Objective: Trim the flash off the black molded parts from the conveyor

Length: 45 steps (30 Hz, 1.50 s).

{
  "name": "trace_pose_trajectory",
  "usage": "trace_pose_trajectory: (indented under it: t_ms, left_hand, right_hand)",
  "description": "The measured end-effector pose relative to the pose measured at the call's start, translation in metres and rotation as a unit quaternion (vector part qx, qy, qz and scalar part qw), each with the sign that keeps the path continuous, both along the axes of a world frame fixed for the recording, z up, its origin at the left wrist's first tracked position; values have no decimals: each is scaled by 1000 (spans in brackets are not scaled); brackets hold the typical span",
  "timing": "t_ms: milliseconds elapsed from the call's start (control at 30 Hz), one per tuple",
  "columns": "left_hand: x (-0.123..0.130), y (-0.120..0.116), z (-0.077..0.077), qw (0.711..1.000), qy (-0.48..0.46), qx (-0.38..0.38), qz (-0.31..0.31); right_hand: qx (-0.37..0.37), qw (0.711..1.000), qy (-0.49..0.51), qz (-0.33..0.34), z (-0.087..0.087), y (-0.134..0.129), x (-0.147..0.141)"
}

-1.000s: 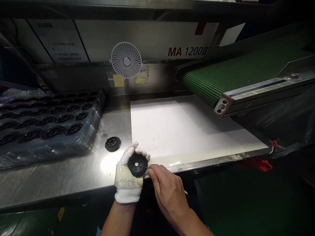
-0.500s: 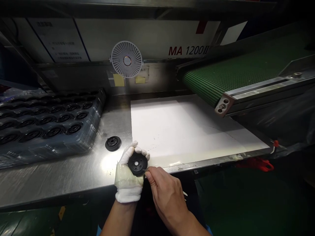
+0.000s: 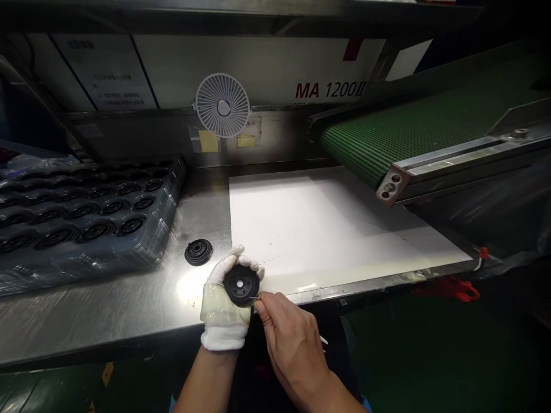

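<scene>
A white glove covers my left hand (image 3: 221,298), whose fingers curl round a black ribbed disc (image 3: 244,292) with a light centre hole. My bare right hand (image 3: 286,327) is closed in a pinch at the disc's lower right edge. Something thin shows at its fingertips, too small to name. Another black disc (image 3: 198,252) lies on the metal table, up and left of my gloved hand.
Stacked clear plastic trays (image 3: 150,241) of black discs stand at left on the metal table (image 3: 107,304). White sheet (image 3: 310,229) lies beyond my hands. A green conveyor (image 3: 387,137) overhangs at right; a white fan (image 3: 222,106) is behind. Red-handled tool (image 3: 467,289) hangs at the right edge.
The held disc and my left hand have shifted very slightly up and tilted a little. My right hand keeps its pinch at the disc's edge.
</scene>
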<state>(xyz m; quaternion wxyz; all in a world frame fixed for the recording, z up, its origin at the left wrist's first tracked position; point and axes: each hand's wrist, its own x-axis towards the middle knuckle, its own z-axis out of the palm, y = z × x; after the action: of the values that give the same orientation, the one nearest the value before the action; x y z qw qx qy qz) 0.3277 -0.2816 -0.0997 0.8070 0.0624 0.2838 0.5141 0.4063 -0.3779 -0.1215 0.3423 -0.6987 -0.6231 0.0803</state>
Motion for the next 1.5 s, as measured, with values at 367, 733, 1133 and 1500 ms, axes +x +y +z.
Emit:
trace_pose_trajectory:
  t_ms: [367,733,1133,1500]
  left_hand:
    - [-7,0,2,997,-10,-13,-80]
    - [-7,-2,-1,997,-21,-27,-66]
    - [0,-2,0,999,-7,-31,4]
    - [-1,-9,-2,998,7,22,58]
  right_hand:
    - [2,1000,5,-10,-1,0,6]
    - [14,1000,-1,9,-1,0,1]
    - [6,1000,1,2,-3,-3,-4]
    - [1,1000,8,-8,-2,-2,0]
